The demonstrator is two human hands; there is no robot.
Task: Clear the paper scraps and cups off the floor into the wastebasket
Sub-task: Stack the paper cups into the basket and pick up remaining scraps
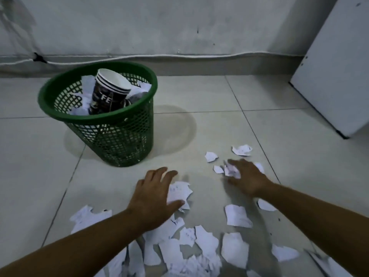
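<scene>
A green mesh wastebasket stands on the tiled floor at the upper left. Stacked dark paper cups and white scraps lie inside it. Many torn white paper scraps are spread over the floor in front of me. My left hand reaches forward, fingers spread, over a white scrap that shows between thumb and fingers. My right hand is blurred and lies on small scraps, with a crumpled scrap at its fingers. More small scraps lie just beyond it.
A grey wall with a white cable along its base runs across the back. A white cabinet panel stands at the right. Bare tiles lie between the wastebasket and the cabinet.
</scene>
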